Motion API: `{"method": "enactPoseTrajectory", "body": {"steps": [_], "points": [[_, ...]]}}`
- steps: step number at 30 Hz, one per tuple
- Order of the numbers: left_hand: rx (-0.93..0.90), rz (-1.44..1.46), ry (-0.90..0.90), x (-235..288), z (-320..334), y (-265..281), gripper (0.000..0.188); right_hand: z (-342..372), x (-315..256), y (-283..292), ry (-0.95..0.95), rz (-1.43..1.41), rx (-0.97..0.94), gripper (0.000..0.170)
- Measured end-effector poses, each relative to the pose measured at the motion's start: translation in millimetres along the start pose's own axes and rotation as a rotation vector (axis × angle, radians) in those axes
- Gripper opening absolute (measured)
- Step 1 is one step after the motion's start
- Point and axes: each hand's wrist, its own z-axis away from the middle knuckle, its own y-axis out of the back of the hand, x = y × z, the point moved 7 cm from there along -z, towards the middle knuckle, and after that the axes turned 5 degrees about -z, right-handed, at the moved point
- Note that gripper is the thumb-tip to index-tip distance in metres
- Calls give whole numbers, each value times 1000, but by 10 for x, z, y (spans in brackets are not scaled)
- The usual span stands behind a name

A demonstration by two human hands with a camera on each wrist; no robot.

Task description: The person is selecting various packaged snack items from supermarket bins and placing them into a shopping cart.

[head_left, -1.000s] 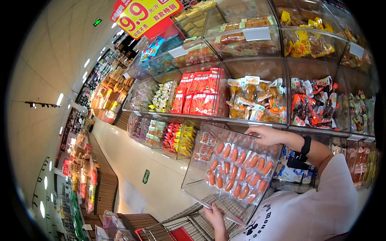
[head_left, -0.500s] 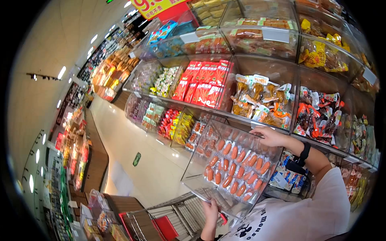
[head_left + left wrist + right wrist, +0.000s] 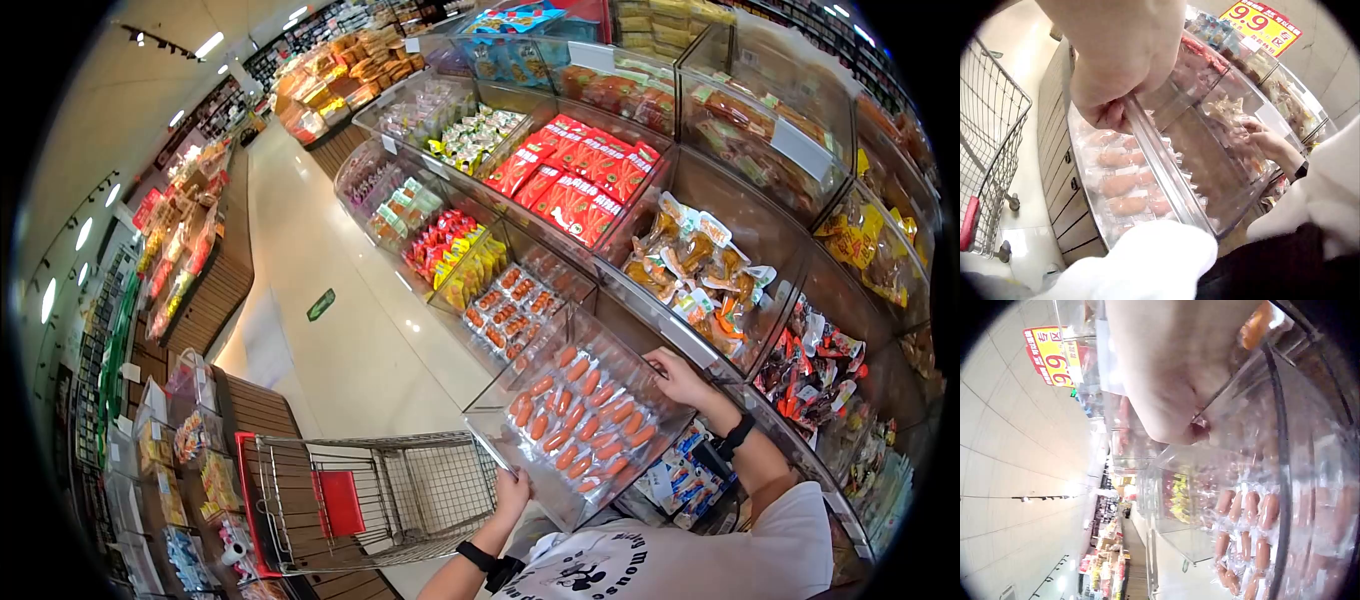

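A clear plastic bin [image 3: 482, 418] holds rows of small wrapped sausages [image 3: 590, 425] and is tilted in front of the person's body. The left hand [image 3: 512, 490] grips its near left edge; in the left wrist view the fingers of the left hand [image 3: 1119, 94] curl round the bin's rim [image 3: 1166, 169]. The right hand [image 3: 680, 378] grips the bin's opposite side near the shelf. In the right wrist view the right hand [image 3: 1172, 394] has its fingertips curled over the clear wall, above the sausages [image 3: 1246, 550].
Tiered clear bins of packaged snacks, with red packets [image 3: 575, 180] and wrapped drumsticks [image 3: 700, 265], rise beyond and to the right. A shopping cart [image 3: 380, 500] with a red panel stands at the left. Wood-panelled displays [image 3: 225, 270] line the aisle floor [image 3: 350, 350].
The head view has swung, bringing the shelf lower and the whole cart into sight. Both hands still hold the bin, which sits slightly lower in the view.
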Motion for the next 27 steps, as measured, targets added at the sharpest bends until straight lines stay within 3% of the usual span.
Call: {"method": "enactPoseTrajectory", "body": {"steps": [4, 7, 8, 9, 11, 12, 15, 18, 21, 27], "points": [[-26, -64, 21, -324, -136, -90, 21, 85, 412, -226, -30, 23, 24, 30], [113, -282, -391, -205, -155, -68, 24, 65, 538, -301, -45, 28, 55, 30], [-22, -180, -74, -510, -243, -131, 22, 125, 579, -315, -62, 21, 57, 30], [-120, -129, 8, -683, -231, -185, 20, 191, 606, -323, -50, 134, 70, 30], [-310, -24, 165, -522, -207, -240, 15, 169, 500, -319, -18, 367, 95, 30], [-322, -28, 154, -401, -196, -248, 13, 202, 518, -340, -131, 414, 67, 31], [-370, 49, 236, -150, -154, -303, 17, 358, 84, -300, -4, 608, 72, 28], [-484, 139, 319, -302, -253, -503, 21, 630, -422, -225, -40, 383, -69, 29], [-580, 162, 343, -252, -340, -680, 21, 942, -795, -98, -240, 332, -180, 31], [-595, 134, 296, 32, -497, -1059, 18, 1474, -1106, 57, -353, 262, -85, 35]]}}
